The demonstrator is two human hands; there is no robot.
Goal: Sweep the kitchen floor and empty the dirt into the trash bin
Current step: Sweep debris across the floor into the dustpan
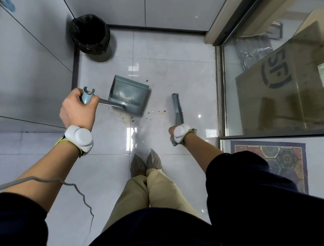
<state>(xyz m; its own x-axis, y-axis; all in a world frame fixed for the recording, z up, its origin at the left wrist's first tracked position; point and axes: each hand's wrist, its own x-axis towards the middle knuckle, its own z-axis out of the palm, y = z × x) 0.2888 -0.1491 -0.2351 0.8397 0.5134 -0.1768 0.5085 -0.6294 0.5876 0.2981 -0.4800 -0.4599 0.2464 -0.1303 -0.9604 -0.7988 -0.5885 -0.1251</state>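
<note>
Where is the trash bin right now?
In the head view the bin stands upper left, in the corner where the cabinets meet, just beyond the dustpan in the left hand; the broom in the right hand is farther right.

The floor (169, 63) tiles are glossy and smooth, throwing back bright glints of light. The dustpan (130, 94) is matt grey-blue plastic, dusty inside, on a thin bright metal shaft (108, 103). The broom (177, 106) looks like the same dull plastic. The trash bin (90, 35) wears a crinkled, shiny black plastic bag. The cabinet doors (24, 69) are smooth with a soft sheen. Behind clear, reflective glass (307, 8) sits a matt brown cardboard box (297, 83).
</note>
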